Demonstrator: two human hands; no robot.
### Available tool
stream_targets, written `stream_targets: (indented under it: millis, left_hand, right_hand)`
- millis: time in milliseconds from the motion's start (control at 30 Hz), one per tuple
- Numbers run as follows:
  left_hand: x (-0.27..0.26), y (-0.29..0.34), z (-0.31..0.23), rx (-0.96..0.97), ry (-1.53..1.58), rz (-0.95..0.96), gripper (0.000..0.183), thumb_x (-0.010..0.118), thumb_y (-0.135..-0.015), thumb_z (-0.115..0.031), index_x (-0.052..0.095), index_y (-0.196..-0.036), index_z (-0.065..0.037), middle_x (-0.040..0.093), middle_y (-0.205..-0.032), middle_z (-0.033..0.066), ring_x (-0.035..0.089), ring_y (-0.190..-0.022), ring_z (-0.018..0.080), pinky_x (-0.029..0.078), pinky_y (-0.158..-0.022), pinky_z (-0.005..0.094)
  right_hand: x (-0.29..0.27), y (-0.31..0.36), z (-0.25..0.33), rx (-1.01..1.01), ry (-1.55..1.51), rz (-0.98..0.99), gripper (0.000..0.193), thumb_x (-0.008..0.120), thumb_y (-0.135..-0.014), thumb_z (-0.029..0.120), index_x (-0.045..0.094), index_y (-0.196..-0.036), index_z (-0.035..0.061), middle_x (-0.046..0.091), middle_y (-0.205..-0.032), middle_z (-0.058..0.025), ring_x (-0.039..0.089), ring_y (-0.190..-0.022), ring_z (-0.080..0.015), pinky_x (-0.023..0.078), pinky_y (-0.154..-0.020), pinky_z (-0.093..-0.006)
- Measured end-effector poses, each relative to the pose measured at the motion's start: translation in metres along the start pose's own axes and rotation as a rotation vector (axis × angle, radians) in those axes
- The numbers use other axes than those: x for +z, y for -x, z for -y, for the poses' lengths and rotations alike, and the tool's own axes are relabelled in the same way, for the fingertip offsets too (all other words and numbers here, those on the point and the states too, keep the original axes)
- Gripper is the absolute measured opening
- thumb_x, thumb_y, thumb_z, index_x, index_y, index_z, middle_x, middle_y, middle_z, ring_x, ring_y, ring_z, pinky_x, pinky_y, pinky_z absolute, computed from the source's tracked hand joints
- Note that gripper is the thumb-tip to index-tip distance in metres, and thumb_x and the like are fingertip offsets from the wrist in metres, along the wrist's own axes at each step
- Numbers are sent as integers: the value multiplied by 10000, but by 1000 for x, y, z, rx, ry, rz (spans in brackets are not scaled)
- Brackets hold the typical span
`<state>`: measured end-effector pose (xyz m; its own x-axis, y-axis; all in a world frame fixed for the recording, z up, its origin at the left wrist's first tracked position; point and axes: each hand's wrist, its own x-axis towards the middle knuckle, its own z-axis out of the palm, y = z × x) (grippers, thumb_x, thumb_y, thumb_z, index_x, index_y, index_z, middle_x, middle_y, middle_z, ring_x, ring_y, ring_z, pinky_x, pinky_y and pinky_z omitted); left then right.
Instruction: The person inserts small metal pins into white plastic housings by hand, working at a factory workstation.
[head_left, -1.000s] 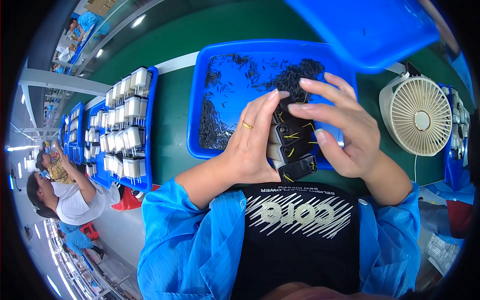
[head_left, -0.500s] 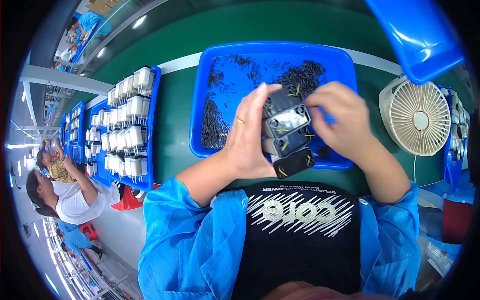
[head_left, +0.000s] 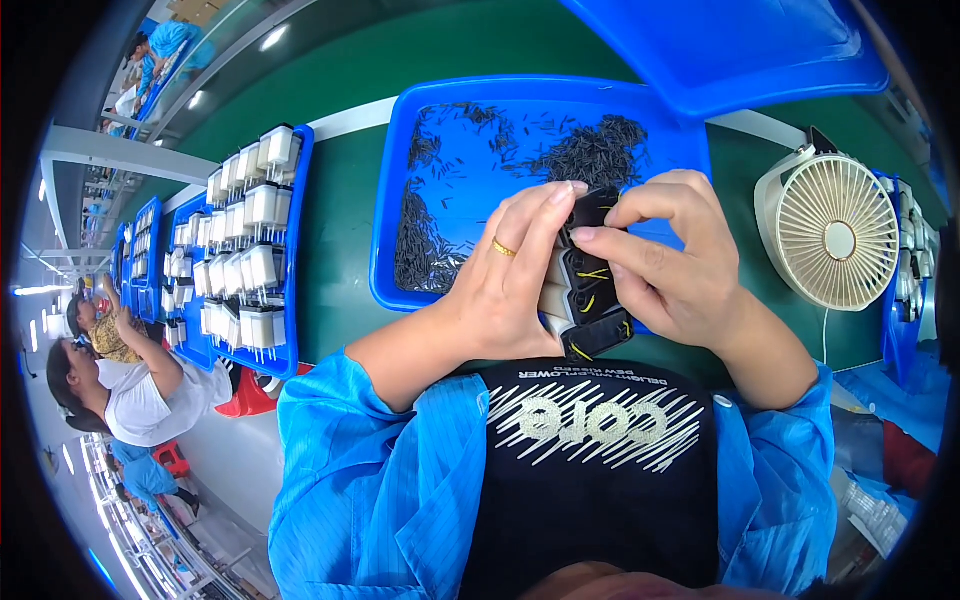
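My left hand (head_left: 495,285), with a ring on one finger, is wrapped round a row of several black-faced blocks (head_left: 598,337) with pale bodies. Short yellow wires stick out of their black faces. From the right, my right hand (head_left: 685,265) reaches in with thumb and forefinger pinched against the faces near the far end of the row. Whatever sits between those fingertips is hidden. Both hands are over the near part of a blue tray (head_left: 385,225), where many small black slender pieces (head_left: 612,140) lie in piles and scattered.
A cream fan (head_left: 838,238) stands to the right. Another blue tray (head_left: 740,75) juts in at the upper right. At left, blue trays hold rows of white blocks (head_left: 262,210) with dark tops. Co-workers, one in a white shirt (head_left: 160,400), sit further left.
The row of blocks has turned its faces more to the right. My right hand has closed in on the faces. The upper right blue tray has shifted left over the big tray's corner.
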<state>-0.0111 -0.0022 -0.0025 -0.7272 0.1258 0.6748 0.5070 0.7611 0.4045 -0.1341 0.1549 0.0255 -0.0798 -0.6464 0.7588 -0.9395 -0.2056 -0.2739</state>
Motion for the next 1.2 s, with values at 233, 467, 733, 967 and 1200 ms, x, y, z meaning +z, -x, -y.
stream_targets:
  millis: [233, 467, 733, 967, 1200]
  left_hand:
    - [6, 3, 1, -13, 56, -53, 1050, 858, -558, -256, 293, -1375, 82, 454, -1285, 255, 515, -1114, 412, 432, -936, 474]
    - [7, 3, 3, -30, 39, -39, 1064, 862, -567, -270, 278, -1381, 90, 463, -1272, 260, 507, -1124, 420, 424, -946, 482]
    - [-3, 5, 6, -193, 209, -57, 1238, 900, -552, -293, 114, -1428, 91, 453, -1266, 254, 508, -1101, 361, 389, -967, 423]
    - [-6, 9, 9, -315, 223, -82, 1325, 905, -492, -281, 47, -1436, 75, 411, -1278, 237, 494, -1121, 344, 387, -970, 417]
    - [-7, 14, 9, -401, 205, -7, 1366, 929, -467, -309, 48, -1439, 72, 400, -1296, 253, 467, -1152, 351, 389, -968, 415]
  right_hand:
    - [1, 2, 1, 38, -74, -18, 416, 667, -561, -49, 707, -946, 102, 584, -843, -41, 520, -716, -229, 407, -631, -343]
    - [-4, -4, -1, 36, -12, 67, 388, 658, -578, -39, 705, -938, 97, 580, -850, -43, 527, -732, -241, 415, -666, -353]
    - [-19, -9, -19, 392, -193, -87, 169, 628, -777, 7, 681, -937, 24, 606, -875, -99, 575, -781, -254, 467, -715, -344]
    - [-3, 19, -30, 493, 192, 656, 114, 705, -719, 77, 637, -798, 29, 612, -789, -103, 614, -774, -270, 490, -708, -372]
    - [5, 24, -39, 490, 113, 695, 108, 691, -717, 89, 612, -768, 35, 595, -764, -118, 607, -789, -304, 489, -701, -411]
